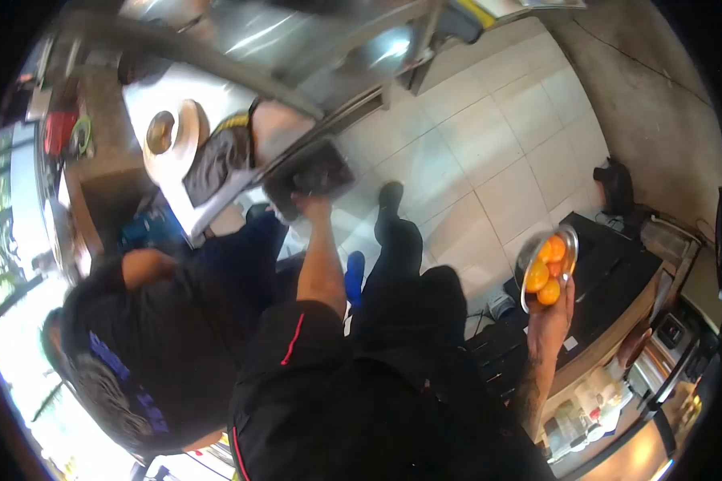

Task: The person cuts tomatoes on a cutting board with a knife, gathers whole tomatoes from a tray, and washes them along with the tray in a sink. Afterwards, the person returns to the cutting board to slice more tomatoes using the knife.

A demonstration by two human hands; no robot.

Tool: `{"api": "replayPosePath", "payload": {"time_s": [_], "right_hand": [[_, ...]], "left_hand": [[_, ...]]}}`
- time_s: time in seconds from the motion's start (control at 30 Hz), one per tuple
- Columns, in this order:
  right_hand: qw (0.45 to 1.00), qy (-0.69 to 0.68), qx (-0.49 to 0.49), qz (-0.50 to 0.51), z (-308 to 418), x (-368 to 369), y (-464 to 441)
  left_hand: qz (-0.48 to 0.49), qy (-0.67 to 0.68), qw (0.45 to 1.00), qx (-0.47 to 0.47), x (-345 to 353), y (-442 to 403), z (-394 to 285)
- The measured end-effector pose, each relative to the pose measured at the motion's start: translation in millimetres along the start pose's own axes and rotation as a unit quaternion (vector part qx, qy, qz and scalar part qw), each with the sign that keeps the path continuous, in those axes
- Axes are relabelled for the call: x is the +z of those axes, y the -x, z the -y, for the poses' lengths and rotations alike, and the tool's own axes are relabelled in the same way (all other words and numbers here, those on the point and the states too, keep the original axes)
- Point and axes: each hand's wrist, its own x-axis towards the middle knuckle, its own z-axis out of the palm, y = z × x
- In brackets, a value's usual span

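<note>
Operating position: the right hand (552, 321) supports one metal bowl (571, 242) from its lower side, with its fingers (569, 290) clamped on the outer wall. The bowl serves as the reference landmark. It is tilted, mouth toward the wearer; the grip at the base presumably leaves the opening unobstructed and the depth of the bowl presumably retains the load. The load inside the bowl consists of orange round pieces (537, 277); at least five are visible, and any lower layer is hidden. The left hand (313, 207), well apart to the left of the bowl, is at the near side of one dark tub (279, 179). Blur prevents confirmation of its fingers: whether they are apart, together or clamped on the tub wall cannot be told. Contents of the tub are too dark to identify or count. Holding the bowl out to the opposite side likely keeps the two containers from interfering. One dark bench (614, 260) extends below and to the right of the bowl; the supporting hand suggests that the bowl is carried rather than set down. The tiled floor (473, 160) lies between bowl and tub. One co-worker (168, 329) occupies the area far to the left of the bowl.
</note>
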Motion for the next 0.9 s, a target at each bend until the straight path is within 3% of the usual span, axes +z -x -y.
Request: {"api": "replayPosePath", "payload": {"time_s": [0.07,0.1,0.13,0.2,0.3,0.5,0.57,0.6,0.67,0.77,0.8,0.83,0.87,0.9], "right_hand": [[0.999,-0.033,-0.006,0.024,35,33,-42],[0.997,-0.06,-0.009,0.044,43,36,-64],[0.997,-0.065,-0.013,0.047,62,52,-81],[0.996,-0.068,-0.007,0.063,103,85,-114],[0.992,-0.062,-0.003,0.106,162,119,-179],[0.991,0.012,-0.042,0.128,256,143,-354],[0.963,0.11,-0.19,0.156,276,149,-420],[0.961,0.14,-0.18,0.157,306,160,-431],[0.943,0.186,-0.202,0.187,331,173,-469],[0.907,0.204,-0.259,0.261,359,217,-511],[0.922,0.187,-0.192,0.278,366,231,-517],[0.933,0.173,-0.122,0.29,375,244,-525],[0.93,0.169,-0.135,0.299,384,258,-533],[0.929,0.171,-0.082,0.319,393,270,-541]], "left_hand": [[0.035,0.049,0.991,0.121,14,9,6],[-0.065,0.053,0.963,0.255,38,11,17],[0.13,0.112,0.968,0.181,-12,8,2],[0.264,0.171,0.947,0.067,-89,-9,-34],[0.279,0.19,0.941,0.018,-172,-60,-100],[0.269,0.165,0.946,0.069,-316,-161,-275],[0.291,0.243,0.919,0.107,-409,-205,-342],[0.298,0.299,0.899,0.121,-468,-218,-375],[0.221,0.602,0.767,-0.007,-569,-228,-442],[-0.022,0.624,0.776,0.087,-686,-245,-518],[-0.065,0.605,0.784,0.12,-705,-261,-538],[-0.032,0.624,0.776,0.088,-728,-274,-557],[-0.07,0.605,0.789,0.076,-726,-292,-568],[-0.105,0.585,0.801,0.069,-723,-309,-579]]}}
